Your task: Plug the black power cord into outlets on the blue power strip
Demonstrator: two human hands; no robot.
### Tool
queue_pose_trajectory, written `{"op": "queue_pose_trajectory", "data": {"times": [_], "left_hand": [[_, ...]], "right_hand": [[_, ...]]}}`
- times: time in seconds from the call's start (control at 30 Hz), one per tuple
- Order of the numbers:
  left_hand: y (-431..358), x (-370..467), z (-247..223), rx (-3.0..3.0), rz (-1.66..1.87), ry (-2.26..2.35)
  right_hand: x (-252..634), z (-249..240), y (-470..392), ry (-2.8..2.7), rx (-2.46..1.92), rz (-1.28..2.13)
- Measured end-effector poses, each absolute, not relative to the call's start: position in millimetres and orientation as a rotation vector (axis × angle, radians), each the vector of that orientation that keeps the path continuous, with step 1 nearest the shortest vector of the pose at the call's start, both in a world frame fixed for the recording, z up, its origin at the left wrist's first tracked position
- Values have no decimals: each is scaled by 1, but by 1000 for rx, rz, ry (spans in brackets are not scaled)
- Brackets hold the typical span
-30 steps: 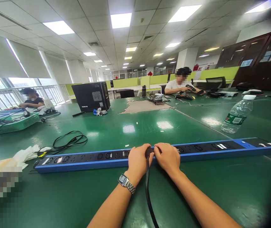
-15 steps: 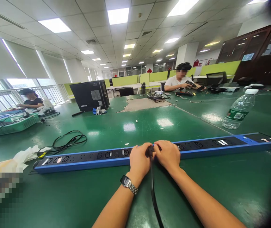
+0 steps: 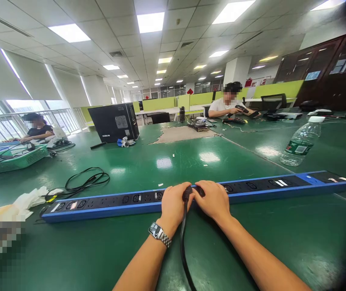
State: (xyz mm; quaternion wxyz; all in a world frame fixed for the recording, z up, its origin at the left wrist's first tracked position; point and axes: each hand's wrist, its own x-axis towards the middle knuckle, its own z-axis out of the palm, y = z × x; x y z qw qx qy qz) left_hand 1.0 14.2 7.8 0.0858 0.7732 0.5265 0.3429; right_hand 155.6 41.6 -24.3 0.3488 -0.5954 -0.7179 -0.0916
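A long blue-edged power strip (image 3: pixel 100 207) with a black socket face lies across the table in front of me. My left hand (image 3: pixel 174 204), with a metal-banded watch (image 3: pixel 160 234) on its wrist, pinches the black plug (image 3: pixel 187 193) of a power cord just above the strip's middle. From that plug the thick black cord (image 3: pixel 183 242) runs down toward me. Close beside it, my right hand (image 3: pixel 212 200) is curled over the strip, its thumb reaching toward the plug. Both hands cover the sockets beneath them.
Left of the strip are a coiled black cable (image 3: pixel 89 178) and crumpled white wrapping (image 3: pixel 33 198). A water bottle (image 3: pixel 301 141) stands to the right. Farther back are a black computer case (image 3: pixel 112 123), a green basket (image 3: pixel 18 159), and two people seated at work.
My left hand and the plug have shifted slightly left, so the plug is farther from my right hand. The cord has swung left. My right hand stays over the strip.
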Motion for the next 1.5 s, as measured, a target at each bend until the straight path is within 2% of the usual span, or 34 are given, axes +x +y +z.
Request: {"op": "queue_pose_trajectory", "data": {"times": [0.2, 0.57, 1.07, 1.27, 1.5], "left_hand": [[16, -5, 10, 2362, 989, 1422], [16, -6, 8, 2296, 979, 1492], [16, -3, 1, 2101, 1157, 1638], [16, -5, -9, 2106, 1353, 1577], [16, -7, -4, 2214, 1264, 1674]], "right_hand": [[155, -24, 42, -1855, -1574, -222], [155, -24, 41, -1861, -1564, -229], [156, -25, 42, -1842, -1521, -245], [155, -24, 42, -1838, -1548, -214], [156, -23, 42, -1844, -1559, -192]]}}
